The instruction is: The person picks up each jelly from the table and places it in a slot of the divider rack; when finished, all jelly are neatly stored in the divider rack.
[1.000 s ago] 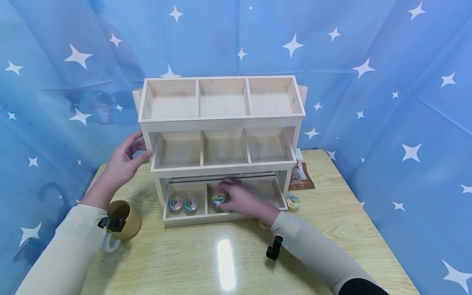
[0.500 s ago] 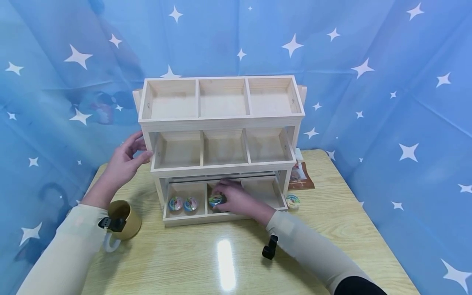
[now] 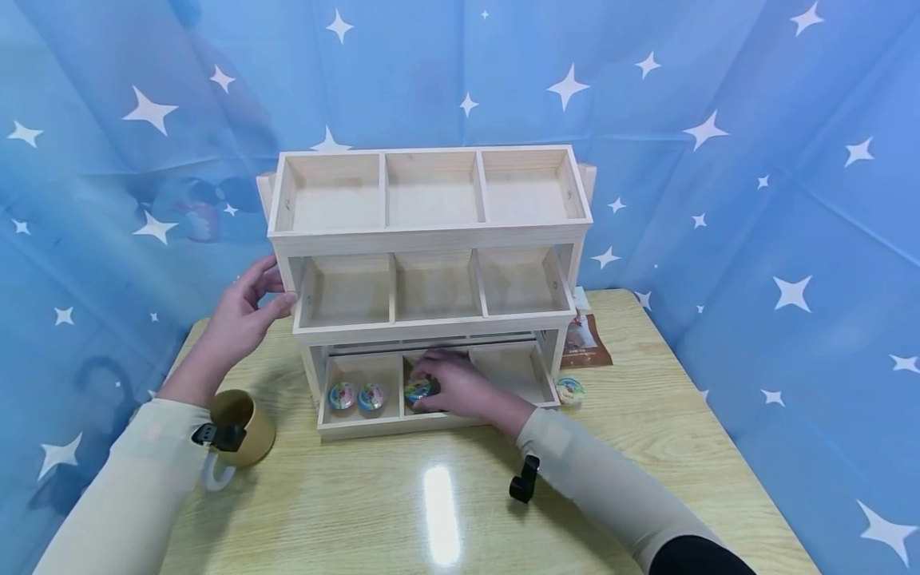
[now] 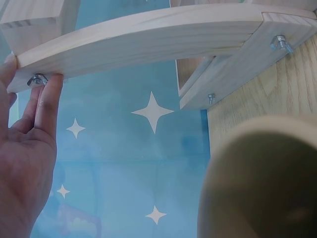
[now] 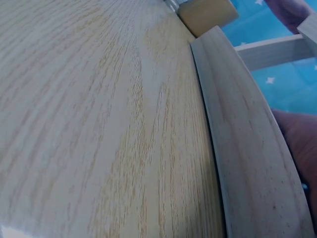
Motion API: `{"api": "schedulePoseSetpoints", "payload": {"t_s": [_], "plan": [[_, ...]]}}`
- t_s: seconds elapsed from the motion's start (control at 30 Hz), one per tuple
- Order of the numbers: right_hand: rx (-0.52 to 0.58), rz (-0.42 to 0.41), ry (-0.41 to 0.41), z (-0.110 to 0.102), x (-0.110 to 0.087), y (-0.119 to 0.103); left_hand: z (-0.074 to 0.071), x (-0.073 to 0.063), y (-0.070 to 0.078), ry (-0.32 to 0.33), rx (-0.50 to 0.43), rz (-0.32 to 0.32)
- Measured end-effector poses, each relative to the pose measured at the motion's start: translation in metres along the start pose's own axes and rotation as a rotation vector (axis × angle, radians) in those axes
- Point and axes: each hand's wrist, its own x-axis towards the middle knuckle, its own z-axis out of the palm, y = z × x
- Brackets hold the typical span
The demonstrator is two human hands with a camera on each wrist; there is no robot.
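A three-tier wooden rack (image 3: pixel 431 235) with divided trays stands on the table. My left hand (image 3: pixel 239 319) holds its left side; in the left wrist view, fingers and thumb of the left hand (image 4: pixel 29 144) pinch the side board beside a wing nut (image 4: pixel 37 80). My right hand (image 3: pixel 460 385) reaches into the bottom tray's middle compartment and holds a small round cup with a colourful printed lid (image 3: pixel 417 390). Two similar cups, one (image 3: pixel 342 396) beside another (image 3: pixel 371 397), sit in the bottom left compartment. The tray's front board (image 5: pixel 252 134) hides most of the right hand in the right wrist view.
A tan mug (image 3: pixel 247 431) with a pale handle stands left of the rack. Another round cup (image 3: pixel 571 391) lies on the table at the rack's right foot. Behind it is a brown packet (image 3: pixel 587 345). A blue star-patterned curtain (image 3: pixel 431 72) closes off the back and sides.
My right hand has shifted slightly left with the round cup, within the bottom middle compartment. My left hand stays on the rack's side.
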Motion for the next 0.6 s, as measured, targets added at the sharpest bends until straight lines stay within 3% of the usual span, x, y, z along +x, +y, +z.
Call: {"api": "schedulePoseSetpoints", "payload": {"t_s": [0.4, 0.6], "plan": [[0.073, 0.058, -0.017, -0.0018, -0.0011, 0.0018, 0.0002, 0.0004, 0.0011, -0.005, -0.004, -0.003], [0.257, 0.089, 0.012, -0.0089, -0.0075, 0.0036, -0.0002, -0.0005, 0.0019, -0.006, -0.007, -0.009]]}}
